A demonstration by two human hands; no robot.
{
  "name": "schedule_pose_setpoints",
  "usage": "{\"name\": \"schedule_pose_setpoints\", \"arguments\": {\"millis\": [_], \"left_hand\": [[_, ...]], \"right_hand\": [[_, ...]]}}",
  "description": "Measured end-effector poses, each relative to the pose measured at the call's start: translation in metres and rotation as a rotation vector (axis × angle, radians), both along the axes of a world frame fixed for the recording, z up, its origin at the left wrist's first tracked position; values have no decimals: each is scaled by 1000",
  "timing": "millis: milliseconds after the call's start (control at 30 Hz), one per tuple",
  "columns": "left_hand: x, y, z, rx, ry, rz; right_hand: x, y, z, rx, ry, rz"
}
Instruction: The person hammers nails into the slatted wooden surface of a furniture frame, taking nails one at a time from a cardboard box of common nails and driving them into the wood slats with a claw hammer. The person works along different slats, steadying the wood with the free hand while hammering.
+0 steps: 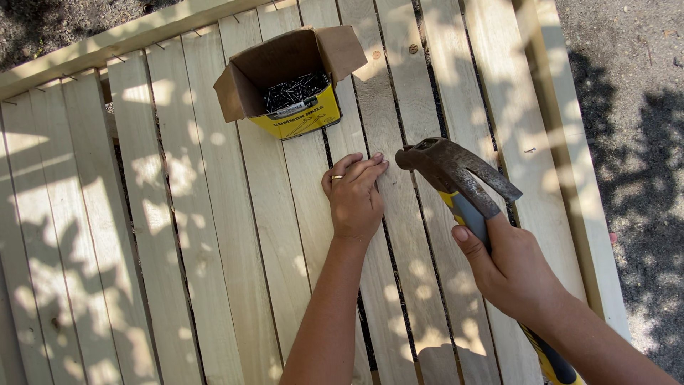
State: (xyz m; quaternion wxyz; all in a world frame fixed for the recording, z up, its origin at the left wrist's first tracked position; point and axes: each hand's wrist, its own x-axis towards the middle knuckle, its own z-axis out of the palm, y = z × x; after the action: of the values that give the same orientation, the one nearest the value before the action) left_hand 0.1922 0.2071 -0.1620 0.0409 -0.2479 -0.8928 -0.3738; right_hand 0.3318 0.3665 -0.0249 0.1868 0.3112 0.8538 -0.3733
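Right hand (514, 271) gripping hammer (456, 178), left hand (354, 196) on planks (214, 235)

The left hand (354, 196) hides whatever its fingertips pinch; the hammer (456, 178) handle's end leaves the frame.

Left hand (354, 199) lay flat, fingers (367, 170) pressed together pointing far, right hand (513, 267) fisted, raised near right

An outdoor work site: pale wooden slats (214, 235) lie on sunlit gravel ground (634, 107).
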Motion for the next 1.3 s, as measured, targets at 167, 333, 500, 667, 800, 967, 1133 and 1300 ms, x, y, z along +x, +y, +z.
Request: {"name": "schedule_pose_setpoints", "arguments": {"millis": [167, 333, 500, 667, 800, 967, 1133, 1300], "left_hand": [[-1, 1, -2, 21, -1, 8], [-3, 1, -2, 59, 16, 7], [-7, 0, -3, 55, -14, -11], [-11, -4, -4, 51, -75, -43], [-23, -4, 19, -70, -146, -118], [-60, -11, 98, -511, -536, -321], [-110, -50, 199, -908, -311, -473], [-155, -77, 235, -933, -52, -455]], "right_hand": [[9, -8, 11, -38, 299, 25], [-16, -10, -15, 29, -47, 79], [-3, 5, -13, 41, 124, 3], [2, -10, -20, 94, 164, 133], [-7, -6, -15, 84, 166, 87], [-23, 7, 30, -415, 161, -194], [-55, -11, 88, -563, 105, -347], [-88, -54, 121, -555, 48, -432]]}}
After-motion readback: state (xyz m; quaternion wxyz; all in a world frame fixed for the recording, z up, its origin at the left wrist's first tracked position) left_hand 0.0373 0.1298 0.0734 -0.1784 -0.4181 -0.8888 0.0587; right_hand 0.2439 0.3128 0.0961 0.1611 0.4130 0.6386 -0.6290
